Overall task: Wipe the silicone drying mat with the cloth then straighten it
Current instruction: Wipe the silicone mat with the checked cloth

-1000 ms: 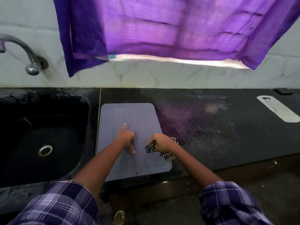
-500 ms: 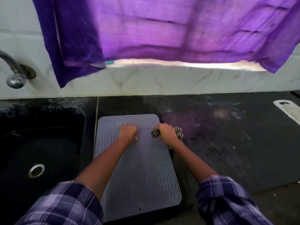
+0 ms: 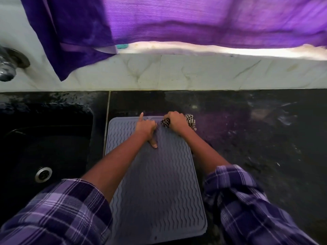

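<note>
A grey silicone drying mat [image 3: 155, 188] with wavy ridges lies on the black counter, just right of the sink. My right hand [image 3: 177, 122] grips a bunched black-and-white checked cloth [image 3: 190, 120] at the mat's far right corner. My left hand [image 3: 146, 127] rests on the far part of the mat beside it. Its index finger points toward the wall and its thumb is spread back along the mat. The two hands nearly touch. Part of the cloth is hidden under my right hand.
A black sink [image 3: 46, 152] with a steel drain [image 3: 43, 174] sits left of the mat. A tap [image 3: 8, 66] juts from the white tiled wall. A purple curtain [image 3: 177, 22] hangs over the wall. The black counter [image 3: 256, 138] stretches to the right.
Both hands have slid from the mat's middle to its far edge, the right one carrying the cloth along. The camera has tilted down and closer.
</note>
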### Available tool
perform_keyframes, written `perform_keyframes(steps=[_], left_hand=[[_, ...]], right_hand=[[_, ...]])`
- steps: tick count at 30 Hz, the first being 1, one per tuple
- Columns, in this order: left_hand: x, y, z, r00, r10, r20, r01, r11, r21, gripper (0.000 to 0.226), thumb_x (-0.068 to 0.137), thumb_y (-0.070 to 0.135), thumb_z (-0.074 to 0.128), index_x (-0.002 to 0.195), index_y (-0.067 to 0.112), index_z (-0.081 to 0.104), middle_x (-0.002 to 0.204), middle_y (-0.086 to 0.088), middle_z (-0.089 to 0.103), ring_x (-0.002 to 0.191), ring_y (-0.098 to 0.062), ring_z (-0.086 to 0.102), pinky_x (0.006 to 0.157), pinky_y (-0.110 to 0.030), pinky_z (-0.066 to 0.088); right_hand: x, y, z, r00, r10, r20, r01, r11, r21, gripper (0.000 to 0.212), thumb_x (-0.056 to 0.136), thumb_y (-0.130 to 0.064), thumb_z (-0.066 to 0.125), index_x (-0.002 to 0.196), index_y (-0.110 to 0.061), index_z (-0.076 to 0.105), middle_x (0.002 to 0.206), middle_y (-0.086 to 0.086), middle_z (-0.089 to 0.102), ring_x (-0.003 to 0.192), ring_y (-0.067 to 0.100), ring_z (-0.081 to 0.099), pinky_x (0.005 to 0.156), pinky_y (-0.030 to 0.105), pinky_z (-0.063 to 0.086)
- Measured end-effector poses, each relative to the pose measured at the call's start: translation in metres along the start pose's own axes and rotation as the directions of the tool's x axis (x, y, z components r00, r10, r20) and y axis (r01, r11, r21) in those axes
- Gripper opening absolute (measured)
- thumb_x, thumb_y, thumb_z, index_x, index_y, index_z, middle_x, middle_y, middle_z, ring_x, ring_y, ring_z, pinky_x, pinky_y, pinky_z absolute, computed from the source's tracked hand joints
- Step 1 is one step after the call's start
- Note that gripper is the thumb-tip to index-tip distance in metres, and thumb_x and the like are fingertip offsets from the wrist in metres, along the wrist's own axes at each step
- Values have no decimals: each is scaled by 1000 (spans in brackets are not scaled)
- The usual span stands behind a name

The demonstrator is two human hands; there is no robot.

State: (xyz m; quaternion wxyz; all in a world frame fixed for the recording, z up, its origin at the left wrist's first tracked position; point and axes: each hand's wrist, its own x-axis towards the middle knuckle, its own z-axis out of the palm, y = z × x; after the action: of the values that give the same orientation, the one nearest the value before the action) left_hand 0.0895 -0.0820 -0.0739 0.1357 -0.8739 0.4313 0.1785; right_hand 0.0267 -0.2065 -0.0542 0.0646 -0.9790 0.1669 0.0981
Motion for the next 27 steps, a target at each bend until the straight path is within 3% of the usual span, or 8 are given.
perform_keyframes(steps=[4,8,10,13,15,20,24,27], left_hand=[[2,-2,1,1000,16,-5,-16,1000,14,99,62,67,72,144,19,44,148,0,45,141,-20,37,119,-52,-5],[2,-5,5,999,40,-31,-40,999,-5,100,64,67,71,146,20,40,150,-3,42,143,-21,34,118,-53,-6],[0,-5,6,998,33,-52,-34,999,-16,98,63,65,72,144,18,42,146,-3,46,141,-21,37,118,-52,-6],[-4,-3,8,997,1,-73,-6,997,-73,98,62,61,76,143,18,42,140,-4,53,139,-20,39,119,-49,-8],[-5,-3,7,998,-3,-66,-2,997,-81,97,63,61,76,143,17,43,139,-4,54,139,-20,40,119,-49,-8],[-7,-1,-3,999,39,-18,-39,999,-3,94,67,64,71,143,17,44,144,-4,47,139,-21,40,119,-53,-6],[-13,-1,-7,998,56,-22,-56,998,-6,94,69,65,69,145,16,41,147,-4,44,141,-21,36,118,-53,-8],[-26,-3,-3,992,69,-109,-65,997,40,80,71,64,66,134,16,53,138,-5,54,136,-20,42,117,-51,-12]], right_hand=[[-42,4,0,977,-83,195,64,993,101,38,86,-4,55,120,-17,66,125,11,64,116,31,59,95,37,47],[-45,-1,-11,897,-121,426,120,992,29,37,84,-4,57,119,-12,67,125,12,64,116,31,59,98,37,48],[-25,-7,-19,925,-102,367,104,994,14,35,85,-10,60,120,-11,66,123,13,65,114,30,60,100,39,49],[-4,-22,-23,994,-51,97,45,997,64,31,88,-11,57,117,-18,67,119,12,68,111,30,63,95,40,50],[-2,-25,-14,999,-11,35,10,999,48,33,90,-10,52,119,-18,66,121,11,66,114,30,61,98,41,46],[-52,-8,3,975,-80,209,65,995,78,35,86,-5,54,118,-11,67,122,13,65,113,31,60,97,41,49],[-90,-10,-4,862,-208,462,166,978,129,46,81,9,51,120,-8,67,125,12,66,116,28,60,101,38,47],[-67,-20,-16,894,-146,424,114,988,99,40,85,2,56,120,-12,67,124,12,66,115,29,60,101,38,47]])
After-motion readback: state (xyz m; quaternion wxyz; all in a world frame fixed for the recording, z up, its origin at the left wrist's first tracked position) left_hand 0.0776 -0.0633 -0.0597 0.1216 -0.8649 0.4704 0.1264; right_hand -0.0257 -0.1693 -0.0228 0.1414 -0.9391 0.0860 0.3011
